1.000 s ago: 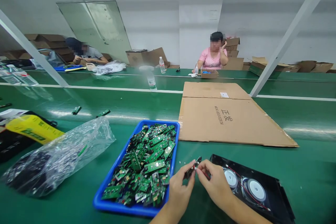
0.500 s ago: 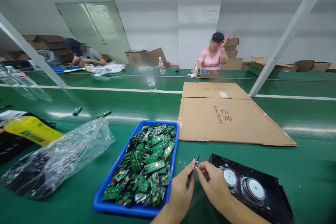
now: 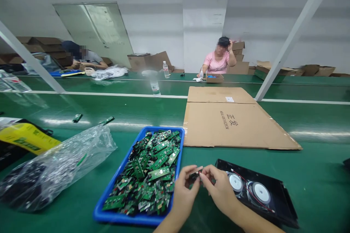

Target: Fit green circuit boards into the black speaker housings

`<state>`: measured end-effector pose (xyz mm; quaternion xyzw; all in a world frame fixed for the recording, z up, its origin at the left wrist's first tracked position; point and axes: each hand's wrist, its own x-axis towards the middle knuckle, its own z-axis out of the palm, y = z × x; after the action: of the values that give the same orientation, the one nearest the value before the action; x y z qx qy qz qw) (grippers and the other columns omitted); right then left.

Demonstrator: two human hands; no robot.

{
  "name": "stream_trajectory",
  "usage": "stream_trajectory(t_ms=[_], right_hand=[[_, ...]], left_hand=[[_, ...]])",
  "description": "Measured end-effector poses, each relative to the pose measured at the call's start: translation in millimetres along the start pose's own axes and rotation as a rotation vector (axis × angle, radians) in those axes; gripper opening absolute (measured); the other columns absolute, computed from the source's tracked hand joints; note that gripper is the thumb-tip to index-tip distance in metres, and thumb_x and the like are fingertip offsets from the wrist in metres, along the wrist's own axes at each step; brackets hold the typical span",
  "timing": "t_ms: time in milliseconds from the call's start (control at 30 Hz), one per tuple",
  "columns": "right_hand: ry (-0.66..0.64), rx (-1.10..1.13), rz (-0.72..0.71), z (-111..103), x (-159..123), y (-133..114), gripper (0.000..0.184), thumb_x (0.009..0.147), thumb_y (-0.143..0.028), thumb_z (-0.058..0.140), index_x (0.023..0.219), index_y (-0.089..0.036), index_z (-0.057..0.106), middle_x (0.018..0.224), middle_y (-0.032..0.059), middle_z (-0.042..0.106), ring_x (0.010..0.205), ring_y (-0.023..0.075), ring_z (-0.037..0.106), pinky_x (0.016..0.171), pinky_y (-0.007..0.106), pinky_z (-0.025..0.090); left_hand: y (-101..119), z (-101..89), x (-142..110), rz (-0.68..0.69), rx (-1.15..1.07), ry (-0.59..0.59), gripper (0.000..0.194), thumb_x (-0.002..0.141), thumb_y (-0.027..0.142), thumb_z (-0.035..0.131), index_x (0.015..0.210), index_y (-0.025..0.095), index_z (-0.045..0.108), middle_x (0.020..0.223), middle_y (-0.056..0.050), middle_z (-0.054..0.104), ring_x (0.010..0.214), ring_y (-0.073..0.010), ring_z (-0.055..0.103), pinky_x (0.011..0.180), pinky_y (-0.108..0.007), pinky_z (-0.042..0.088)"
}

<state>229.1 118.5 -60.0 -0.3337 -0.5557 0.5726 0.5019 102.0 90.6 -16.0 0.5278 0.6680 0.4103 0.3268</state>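
My left hand (image 3: 183,190) is closed around a small circuit board (image 3: 194,175), just right of the blue tray. The fingertips of my right hand (image 3: 219,190) are pinched together against the board's right end; whether they also hold a tiny part is hidden. To the left, the blue tray (image 3: 109,186) is heaped with green circuit boards (image 3: 159,173). On the right lies an open black casing (image 3: 276,179) with two round white-centred speakers (image 3: 260,193) and a thin red wire, partly behind my right forearm.
A flattened cardboard sheet (image 3: 207,125) lies beyond my hands. A clear plastic bag (image 3: 79,156) and a yellow-and-black package (image 3: 30,136) are on the left. Two loose boards (image 3: 77,118) lie farther back. Bottles (image 3: 166,69) and two people sit across the green table (image 3: 322,174).
The board between my hands has turned from nearly upright to lying more sideways. My left fingers now curl over it, and my right fingertips have moved slightly left. The whole view has shifted a little.
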Motion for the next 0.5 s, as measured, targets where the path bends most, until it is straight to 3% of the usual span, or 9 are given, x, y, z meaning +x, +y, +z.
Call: stream_trajectory(t_ms=[67,133,233,333,400,500], right_hand=[[-0.060,0.038,0.013,-5,1,-8,0.030,0.093,-0.042,0.046,0.081,-0.016,0.056,0.067,0.0001,0.058,0.057,0.0108,0.052,0.055,0.021,0.041],[-0.105,-0.001,-0.025,-18,3,-15,0.028,0.095,-0.040,0.043,0.087,-0.017,0.058,0.076,0.0012,0.061,0.068,0.0124,0.056,0.064,0.022,0.043],[-0.068,-0.210,-0.044,-54,4,-12,0.022,0.097,-0.030,0.038,0.094,-0.019,0.057,0.088,0.0020,0.061,0.080,0.0143,0.056,0.073,0.025,0.042],[-0.045,-0.539,0.056,-99,-3,9,0.018,0.094,-0.017,0.038,0.086,-0.018,0.053,0.082,0.0027,0.058,0.074,0.0157,0.053,0.066,0.026,0.038],[-0.067,-0.757,0.103,-121,-14,27,0.018,0.090,-0.010,0.040,0.079,-0.017,0.052,0.078,0.0043,0.056,0.074,0.0176,0.051,0.063,0.026,0.035],[-0.102,-0.888,0.073,-134,-35,44,0.019,0.083,-0.003,0.044,0.086,-0.017,0.057,0.080,0.0056,0.056,0.074,0.0177,0.051,0.064,0.025,0.035]], left_hand=[[5,0.1,8,-0.108,-0.130,-0.024,0.042,0.071,0.038,0.074,0.106,0.021,0.059,0.101,-0.008,0.073,0.093,-0.0236,0.069,0.081,-0.033,0.057],[10,-1.8,14,-0.134,-0.112,-0.075,0.037,0.070,0.043,0.073,0.096,0.018,0.064,0.093,-0.008,0.074,0.086,-0.0230,0.068,0.078,-0.031,0.055],[21,-9.3,19,-0.024,0.162,-0.120,0.031,0.077,0.046,0.063,0.084,0.017,0.069,0.084,-0.008,0.072,0.081,-0.0230,0.064,0.076,-0.032,0.051],[36,-16.6,16,0.074,0.469,-0.140,0.026,0.078,0.044,0.061,0.075,0.019,0.068,0.073,-0.006,0.067,0.073,-0.0225,0.060,0.072,-0.032,0.047],[46,-14.5,9,-0.013,0.473,-0.236,0.021,0.074,0.041,0.064,0.071,0.020,0.066,0.063,-0.003,0.060,0.064,-0.0201,0.055,0.062,-0.030,0.047],[53,4.8,-4,-0.262,0.154,-0.487,0.021,0.070,0.038,0.069,0.083,0.022,0.068,0.069,-0.001,0.060,0.062,-0.0185,0.055,0.053,-0.027,0.048]])
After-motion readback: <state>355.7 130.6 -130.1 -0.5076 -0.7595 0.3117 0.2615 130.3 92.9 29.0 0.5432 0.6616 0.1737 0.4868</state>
